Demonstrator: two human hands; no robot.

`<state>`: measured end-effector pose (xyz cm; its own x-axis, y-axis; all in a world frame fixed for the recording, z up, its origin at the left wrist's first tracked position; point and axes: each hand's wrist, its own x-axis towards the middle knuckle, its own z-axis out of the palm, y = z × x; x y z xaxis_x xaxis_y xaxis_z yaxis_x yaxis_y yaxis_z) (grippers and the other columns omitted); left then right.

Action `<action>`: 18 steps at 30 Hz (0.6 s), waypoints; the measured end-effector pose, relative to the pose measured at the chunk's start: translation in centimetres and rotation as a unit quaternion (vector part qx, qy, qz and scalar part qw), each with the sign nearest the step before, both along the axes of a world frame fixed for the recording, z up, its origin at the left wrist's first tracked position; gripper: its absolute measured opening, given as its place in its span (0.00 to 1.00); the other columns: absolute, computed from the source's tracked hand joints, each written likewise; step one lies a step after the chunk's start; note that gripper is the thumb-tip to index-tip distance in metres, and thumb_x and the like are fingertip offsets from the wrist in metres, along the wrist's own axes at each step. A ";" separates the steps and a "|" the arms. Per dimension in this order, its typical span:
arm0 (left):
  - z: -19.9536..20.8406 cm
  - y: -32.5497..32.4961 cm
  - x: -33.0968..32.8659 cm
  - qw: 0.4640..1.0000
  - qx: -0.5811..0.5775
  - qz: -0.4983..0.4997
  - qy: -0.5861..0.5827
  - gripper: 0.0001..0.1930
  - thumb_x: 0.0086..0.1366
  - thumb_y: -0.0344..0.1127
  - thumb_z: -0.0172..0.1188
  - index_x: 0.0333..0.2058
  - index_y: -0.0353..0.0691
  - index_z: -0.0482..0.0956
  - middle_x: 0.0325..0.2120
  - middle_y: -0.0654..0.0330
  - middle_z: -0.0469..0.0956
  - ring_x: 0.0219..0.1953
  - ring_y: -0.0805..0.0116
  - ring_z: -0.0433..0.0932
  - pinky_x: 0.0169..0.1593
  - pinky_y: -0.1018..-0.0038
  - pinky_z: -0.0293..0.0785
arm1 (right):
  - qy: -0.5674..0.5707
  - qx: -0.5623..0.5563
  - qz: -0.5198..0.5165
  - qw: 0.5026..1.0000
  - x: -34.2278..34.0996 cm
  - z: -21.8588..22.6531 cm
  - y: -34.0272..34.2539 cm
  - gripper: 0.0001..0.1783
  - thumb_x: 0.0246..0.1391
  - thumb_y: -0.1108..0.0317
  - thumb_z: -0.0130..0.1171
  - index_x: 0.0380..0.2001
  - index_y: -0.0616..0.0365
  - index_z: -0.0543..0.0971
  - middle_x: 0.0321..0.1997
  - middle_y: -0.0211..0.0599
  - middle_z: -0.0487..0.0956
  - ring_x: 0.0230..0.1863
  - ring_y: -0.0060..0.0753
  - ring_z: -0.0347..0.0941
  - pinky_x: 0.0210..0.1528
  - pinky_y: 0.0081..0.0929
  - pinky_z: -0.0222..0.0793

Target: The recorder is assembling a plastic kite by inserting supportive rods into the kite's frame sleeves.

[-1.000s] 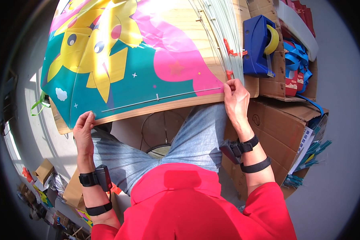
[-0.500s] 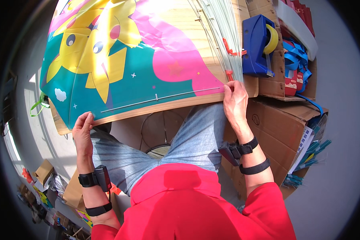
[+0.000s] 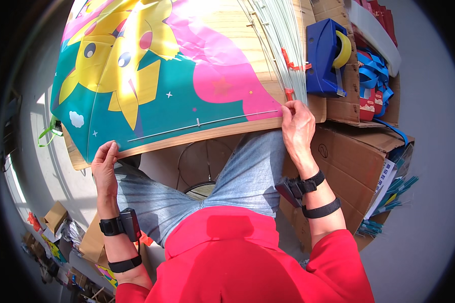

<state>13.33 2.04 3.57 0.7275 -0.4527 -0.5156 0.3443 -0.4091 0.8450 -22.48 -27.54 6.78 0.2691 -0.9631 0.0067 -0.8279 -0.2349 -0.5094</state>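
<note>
A thin printed kite sheet (image 3: 151,108), teal, pink and yellow with a cartoon figure, lies over a wooden board (image 3: 207,134). My left hand (image 3: 104,164) pinches the sheet's near left part between thumb and fingers. At the near right corner, my right hand (image 3: 298,129) pinches the pink tip. Between the two hands a slim white rod (image 3: 162,132) lies along the near edge, with a small white crosspiece (image 3: 198,122) at its middle. Whether the fingertips also touch the rod's ends cannot be made out.
Pale thin rods (image 3: 283,45) with red ties lie on the board's right side. Beside them stands a blue tape dispenser (image 3: 321,60) with yellow tape. Cardboard boxes (image 3: 349,161) stand at the right, one holding blue ribbon (image 3: 371,76). A green loop (image 3: 48,132) hangs at the left.
</note>
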 end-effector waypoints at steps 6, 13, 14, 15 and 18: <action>0.1 -0.1 0.0 1.000 0.006 0.000 -0.004 0.10 0.65 0.36 0.68 0.43 0.40 0.84 0.35 0.70 0.82 0.33 0.84 0.72 0.37 0.87 0.64 | 0.005 -0.001 -0.005 1.000 0.0 -0.4 0.1 0.07 0.55 0.71 0.61 0.31 0.64 0.79 0.33 0.50 0.81 0.35 0.57 0.78 0.38 0.46 0.73; 0.2 -0.2 -0.1 1.000 0.014 0.000 -0.008 0.11 0.66 0.36 0.68 0.44 0.40 0.84 0.34 0.69 0.82 0.33 0.84 0.72 0.37 0.86 0.64 | 0.003 0.007 -0.011 1.000 0.1 -0.3 0.0 0.07 0.55 0.71 0.62 0.31 0.64 0.79 0.33 0.50 0.81 0.35 0.57 0.78 0.38 0.46 0.73; 0.2 -0.2 -0.1 1.000 0.014 0.000 -0.009 0.11 0.66 0.36 0.68 0.44 0.40 0.84 0.34 0.69 0.82 0.33 0.84 0.72 0.37 0.86 0.64 | 0.002 0.009 -0.011 1.000 0.1 -0.2 0.0 0.07 0.55 0.71 0.62 0.31 0.64 0.79 0.33 0.50 0.81 0.35 0.57 0.78 0.39 0.46 0.73; 0.2 -0.2 -0.1 1.000 0.012 0.003 -0.005 0.11 0.66 0.36 0.68 0.44 0.40 0.84 0.35 0.69 0.82 0.33 0.84 0.72 0.37 0.86 0.65 | 0.003 0.009 -0.011 1.000 0.1 -0.1 0.0 0.07 0.55 0.71 0.62 0.31 0.64 0.79 0.33 0.50 0.81 0.35 0.57 0.78 0.39 0.46 0.73; 0.0 0.0 0.2 1.000 -0.005 0.007 0.009 0.11 0.66 0.36 0.67 0.44 0.40 0.84 0.35 0.69 0.82 0.33 0.84 0.72 0.37 0.86 0.65 | -0.013 0.011 -0.024 1.000 0.2 0.3 -0.1 0.07 0.55 0.71 0.61 0.31 0.65 0.79 0.32 0.50 0.81 0.36 0.57 0.78 0.39 0.45 0.73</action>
